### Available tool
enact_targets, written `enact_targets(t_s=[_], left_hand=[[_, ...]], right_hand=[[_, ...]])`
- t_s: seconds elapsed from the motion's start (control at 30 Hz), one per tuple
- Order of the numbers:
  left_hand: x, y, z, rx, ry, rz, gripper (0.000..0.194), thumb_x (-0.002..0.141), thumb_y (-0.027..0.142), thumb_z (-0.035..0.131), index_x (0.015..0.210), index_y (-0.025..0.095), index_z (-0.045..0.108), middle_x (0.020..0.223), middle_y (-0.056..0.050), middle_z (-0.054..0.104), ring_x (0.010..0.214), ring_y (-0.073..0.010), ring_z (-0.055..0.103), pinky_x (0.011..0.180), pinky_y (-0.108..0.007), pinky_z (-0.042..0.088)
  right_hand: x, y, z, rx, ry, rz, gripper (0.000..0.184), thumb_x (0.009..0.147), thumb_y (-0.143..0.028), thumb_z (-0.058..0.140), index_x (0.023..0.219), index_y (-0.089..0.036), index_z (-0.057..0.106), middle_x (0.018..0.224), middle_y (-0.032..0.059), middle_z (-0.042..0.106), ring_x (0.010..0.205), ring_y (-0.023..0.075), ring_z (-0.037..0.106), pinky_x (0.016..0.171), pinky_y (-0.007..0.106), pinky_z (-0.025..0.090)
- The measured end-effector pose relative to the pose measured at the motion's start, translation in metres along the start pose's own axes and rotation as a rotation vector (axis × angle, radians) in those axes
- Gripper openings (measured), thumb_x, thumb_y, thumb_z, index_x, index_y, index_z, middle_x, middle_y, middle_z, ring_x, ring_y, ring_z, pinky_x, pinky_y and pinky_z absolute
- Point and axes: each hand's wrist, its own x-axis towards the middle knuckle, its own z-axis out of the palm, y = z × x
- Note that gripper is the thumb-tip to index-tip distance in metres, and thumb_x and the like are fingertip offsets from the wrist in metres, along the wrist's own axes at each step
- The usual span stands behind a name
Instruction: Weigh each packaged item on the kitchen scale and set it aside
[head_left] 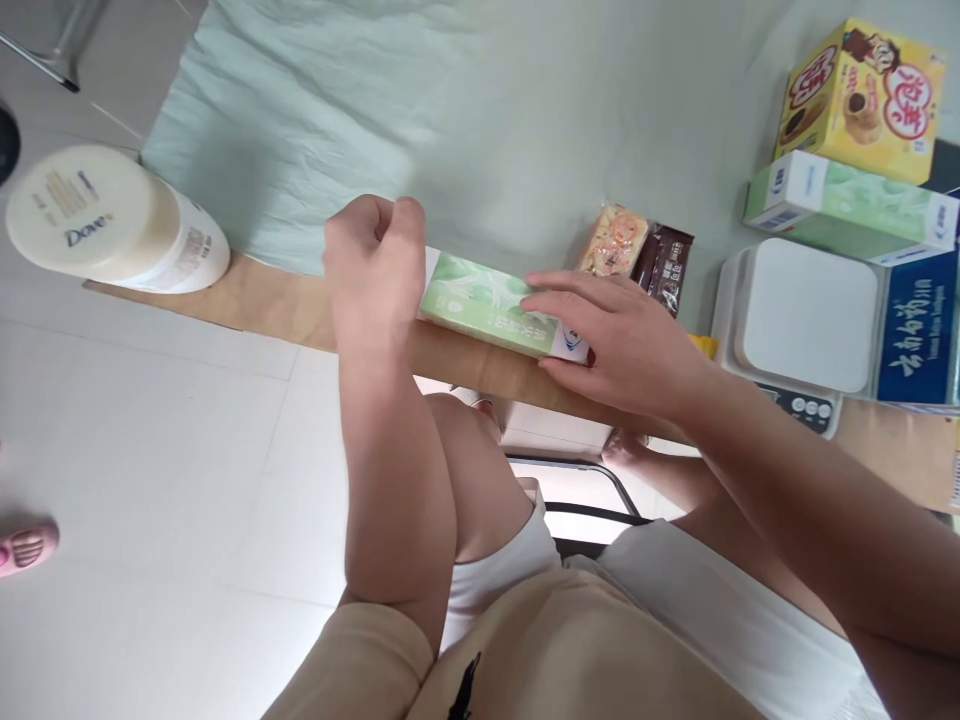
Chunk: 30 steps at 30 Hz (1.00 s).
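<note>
A long green-and-white carton (487, 308) lies slantwise along the front edge of the table. My right hand (619, 340) grips its right end, fingers over the top and thumb along the near side. At the left end, my left hand (375, 265) is closed, its fingers curled and its wrist bent. What those fingers pinch, if anything, is hidden. Just beyond my right hand lie a clear-wrapped biscuit snack (615, 240) and a dark brown snack packet (665, 265), partly covered by the hand.
A white Dove tub (112, 220) stands at the left table corner. To the right are a white kitchen scale (810, 315), a dark blue box (921, 335), a second green-and-white carton (855, 205) and a yellow snack box (862, 100). A person's foot in a pink slipper (30, 548) shows at far left.
</note>
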Motion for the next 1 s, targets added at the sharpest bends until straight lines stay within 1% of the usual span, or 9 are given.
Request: enact_targets(t_s=[0.07, 0.13, 0.23, 0.3, 0.47, 0.57, 0.7, 0.87, 1.0], left_hand=[[0.001, 0.002, 0.002, 0.080, 0.004, -0.052, 0.034, 0.091, 0.008, 0.069, 0.065, 0.021, 0.052, 0.064, 0.004, 0.043, 0.068, -0.0123, 0.037, 0.069, -0.034, 0.032], [-0.002, 0.007, 0.003, 0.068, 0.043, 0.042, 0.030, 0.085, -0.001, 0.067, 0.068, 0.021, 0.056, 0.066, 0.004, 0.048, 0.070, -0.0123, 0.042, 0.070, -0.034, 0.038], [-0.014, 0.017, 0.005, -0.137, 0.272, 0.471, 0.029, 0.081, -0.005, 0.060, 0.072, 0.022, 0.056, 0.072, 0.003, 0.049, 0.076, -0.0130, 0.047, 0.077, -0.033, 0.044], [-0.027, 0.023, 0.011, -0.302, 0.298, 0.679, 0.022, 0.090, 0.003, 0.056, 0.081, 0.023, 0.059, 0.080, 0.001, 0.051, 0.082, -0.0146, 0.053, 0.081, -0.034, 0.049], [-0.071, 0.037, 0.055, -0.348, -0.167, 0.534, 0.015, 0.107, 0.038, 0.057, 0.115, 0.027, 0.064, 0.111, 0.000, 0.065, 0.125, -0.0249, 0.063, 0.095, -0.042, 0.059], [-0.106, 0.049, 0.096, -0.284, -0.387, 0.553, 0.021, 0.105, 0.040, 0.060, 0.121, 0.028, 0.065, 0.119, -0.002, 0.069, 0.133, -0.0280, 0.062, 0.098, -0.044, 0.061], [-0.163, 0.066, 0.148, -0.166, -0.692, 0.615, 0.019, 0.102, 0.036, 0.062, 0.118, 0.027, 0.066, 0.118, -0.004, 0.073, 0.130, -0.0278, 0.065, 0.097, -0.043, 0.062], [-0.220, 0.084, 0.202, -0.153, -1.035, 0.541, 0.017, 0.097, 0.027, 0.057, 0.111, 0.022, 0.065, 0.121, -0.008, 0.075, 0.119, -0.0233, 0.071, 0.105, -0.039, 0.060], [-0.243, 0.097, 0.237, -0.122, -1.193, 0.363, 0.036, 0.103, 0.040, 0.052, 0.133, 0.022, 0.059, 0.162, -0.012, 0.058, 0.155, -0.0255, 0.052, 0.132, -0.042, 0.044]], right_hand=[[-0.007, -0.001, -0.005, 0.017, 0.068, -0.008, 0.043, 0.095, -0.030, 0.064, 0.137, -0.022, 0.066, 0.147, 0.0125, 0.070, 0.127, 0.0313, 0.072, 0.105, 0.050, 0.060], [-0.016, -0.002, -0.015, 0.051, 0.145, -0.030, 0.040, 0.095, -0.030, 0.065, 0.134, -0.023, 0.066, 0.141, 0.0126, 0.073, 0.125, 0.0295, 0.074, 0.102, 0.048, 0.062], [-0.037, 0.001, -0.032, 0.099, 0.323, -0.023, 0.034, 0.093, -0.026, 0.069, 0.127, -0.025, 0.068, 0.124, 0.0104, 0.078, 0.111, 0.0250, 0.078, 0.091, 0.041, 0.065], [-0.056, 0.008, -0.041, 0.083, 0.463, 0.005, 0.027, 0.091, -0.021, 0.070, 0.118, -0.025, 0.071, 0.107, 0.0085, 0.080, 0.094, 0.0212, 0.078, 0.076, 0.036, 0.063], [-0.110, 0.039, -0.045, -0.026, 0.751, 0.059, 0.008, 0.092, -0.020, 0.068, 0.097, -0.022, 0.073, 0.077, 0.0041, 0.075, 0.068, 0.0164, 0.070, 0.057, 0.031, 0.048], [-0.143, 0.053, -0.043, -0.045, 0.844, 0.132, 0.007, 0.090, -0.018, 0.066, 0.092, -0.021, 0.072, 0.072, 0.0023, 0.073, 0.064, 0.0150, 0.068, 0.054, 0.030, 0.044], [-0.184, 0.062, -0.049, -0.131, 0.830, 0.340, 0.009, 0.087, -0.016, 0.062, 0.088, -0.023, 0.068, 0.073, -0.0004, 0.072, 0.062, 0.0145, 0.066, 0.056, 0.029, 0.046], [-0.230, 0.082, -0.065, -0.255, 0.763, 0.700, 0.016, 0.092, -0.029, 0.061, 0.105, -0.023, 0.069, 0.101, 0.0086, 0.078, 0.093, 0.0252, 0.076, 0.077, 0.040, 0.060], [-0.253, 0.089, -0.067, -0.284, 0.664, 0.905, 0.033, 0.095, -0.034, 0.063, 0.126, -0.023, 0.068, 0.141, 0.0211, 0.068, 0.133, 0.0388, 0.067, 0.106, 0.059, 0.056]])
